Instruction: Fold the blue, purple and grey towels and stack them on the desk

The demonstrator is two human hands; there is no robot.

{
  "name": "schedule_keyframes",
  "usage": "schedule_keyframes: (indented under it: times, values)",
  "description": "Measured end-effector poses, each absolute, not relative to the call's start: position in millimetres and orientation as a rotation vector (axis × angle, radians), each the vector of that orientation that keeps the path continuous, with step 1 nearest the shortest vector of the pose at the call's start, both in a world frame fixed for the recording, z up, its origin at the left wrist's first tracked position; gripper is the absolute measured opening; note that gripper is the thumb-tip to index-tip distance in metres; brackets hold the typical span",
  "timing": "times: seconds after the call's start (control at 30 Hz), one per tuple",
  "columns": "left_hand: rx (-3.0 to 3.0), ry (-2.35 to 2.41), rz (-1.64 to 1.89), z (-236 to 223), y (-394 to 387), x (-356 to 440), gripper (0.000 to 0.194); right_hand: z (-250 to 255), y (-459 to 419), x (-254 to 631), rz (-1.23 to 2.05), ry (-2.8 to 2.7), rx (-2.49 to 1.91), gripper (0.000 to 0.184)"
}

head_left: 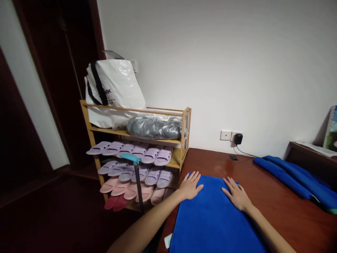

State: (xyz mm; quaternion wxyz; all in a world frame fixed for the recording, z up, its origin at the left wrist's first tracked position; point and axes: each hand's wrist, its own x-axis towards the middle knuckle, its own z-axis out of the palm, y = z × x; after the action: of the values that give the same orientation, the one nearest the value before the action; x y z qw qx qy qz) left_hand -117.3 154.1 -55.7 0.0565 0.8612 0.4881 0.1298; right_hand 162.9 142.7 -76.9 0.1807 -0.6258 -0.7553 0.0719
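A blue cloth (210, 221), which looks like a towel, lies flat on the reddish-brown wooden table (210, 161) and runs out of view at the bottom. My left hand (190, 187) rests on its far left corner, fingers stretched out. On the far right corner lies my right hand (237, 195), also flat with its fingers extended. Neither hand grips anything. A small white label (167, 241) sticks out from the cloth's left edge.
More blue cloths (286, 175) lie folded on the table's right. Left of the table stands a wooden rack (184, 140) with several slippers (152, 155), a white bag (118, 84) and plastic-wrapped grey items (150, 126). A blue-topped handle (130, 158) stands before it. A black plug (238, 138) is in the wall.
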Motion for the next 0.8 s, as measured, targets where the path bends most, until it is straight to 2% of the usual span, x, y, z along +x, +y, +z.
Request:
schedule_keyframes:
  times: [0.2,0.3,0.47,0.8]
  values:
    - [2.634,1.527,0.293,-50.7,152.6,-111.6,0.064,-75.8,141.3,161.8,0.126,-2.206,-1.818,0.073]
    - [2.683,1.522,0.361,-42.0,123.4,-111.6,0.063,-70.8,116.6,158.0,0.045,-2.147,-1.851,0.076]
    - [2.753,1.213,0.311,-43.7,60.5,-128.6,0.065,-80.8,58.0,152.3,0.177,-2.240,-1.800,0.069]
    - [2.728,1.202,0.311,-29.0,13.8,-130.0,0.062,-75.1,12.1,148.4,0.074,-2.296,-1.779,0.069]
